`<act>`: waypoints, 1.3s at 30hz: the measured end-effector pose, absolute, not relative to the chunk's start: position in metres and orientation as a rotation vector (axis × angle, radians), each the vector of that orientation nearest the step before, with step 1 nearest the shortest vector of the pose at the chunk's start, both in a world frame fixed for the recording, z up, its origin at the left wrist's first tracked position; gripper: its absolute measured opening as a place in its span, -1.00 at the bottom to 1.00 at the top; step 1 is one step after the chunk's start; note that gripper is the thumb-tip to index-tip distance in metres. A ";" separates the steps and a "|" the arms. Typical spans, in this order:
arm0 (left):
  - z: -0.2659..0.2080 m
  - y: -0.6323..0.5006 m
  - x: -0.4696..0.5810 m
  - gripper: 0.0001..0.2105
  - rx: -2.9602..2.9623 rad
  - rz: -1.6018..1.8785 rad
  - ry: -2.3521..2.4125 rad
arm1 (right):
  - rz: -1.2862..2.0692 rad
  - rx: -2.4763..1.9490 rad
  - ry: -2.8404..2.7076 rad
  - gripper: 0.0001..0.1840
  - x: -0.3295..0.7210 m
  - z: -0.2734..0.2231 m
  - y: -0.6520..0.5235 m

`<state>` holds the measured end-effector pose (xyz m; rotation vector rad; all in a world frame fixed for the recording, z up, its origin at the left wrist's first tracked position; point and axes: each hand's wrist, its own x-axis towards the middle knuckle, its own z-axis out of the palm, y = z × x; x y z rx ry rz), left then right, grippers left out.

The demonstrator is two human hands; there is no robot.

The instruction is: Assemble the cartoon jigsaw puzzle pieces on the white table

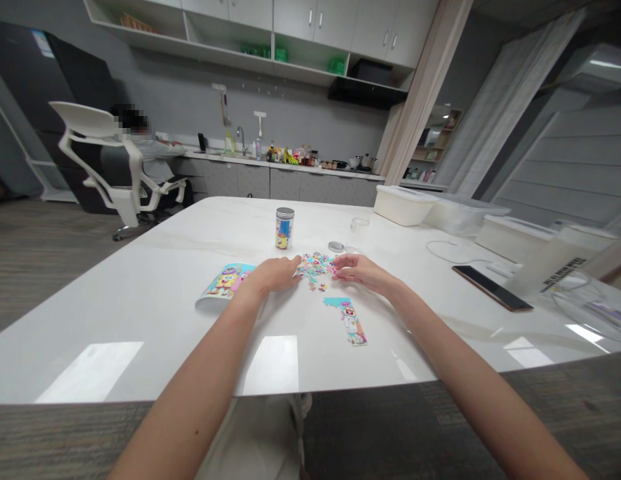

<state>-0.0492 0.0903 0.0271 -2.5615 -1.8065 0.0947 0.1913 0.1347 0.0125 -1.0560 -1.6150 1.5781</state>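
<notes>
A loose heap of small jigsaw puzzle pieces lies on the white table between my hands. At the heap's left edge is my left hand, palm down with the fingers stretched out; its fingertips are partly hidden. My right hand is at the right edge, fingers bent, with a pink puzzle piece at the fingertips. Closer to me lies a joined puzzle section, its top strip running left and its side going down. A curled picture sheet with cartoon figures sits left, partly behind my left forearm.
A lidded jar with a cartoon label stands behind the heap. A metal lid and a clear jar are to its right. Further right are a phone, a cable and white storage boxes. A person sits in a chair at back left.
</notes>
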 end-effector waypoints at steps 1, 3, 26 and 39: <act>0.028 0.090 -0.051 -0.62 -2.531 0.118 -1.831 | 1.574 -1.062 -1.621 -0.75 0.191 0.012 0.135; 0.031 0.089 -0.056 -0.66 -2.480 0.177 -1.856 | 1.549 -1.077 -1.640 -0.74 0.192 0.012 0.136; 0.022 0.110 -0.100 -0.56 -2.625 0.002 -1.975 | 1.097 -1.129 -2.005 -0.75 0.186 0.001 0.152; 0.025 0.103 -0.064 -0.58 -2.576 0.107 -1.758 | 0.358 -1.309 -2.385 -0.73 0.200 -0.008 0.157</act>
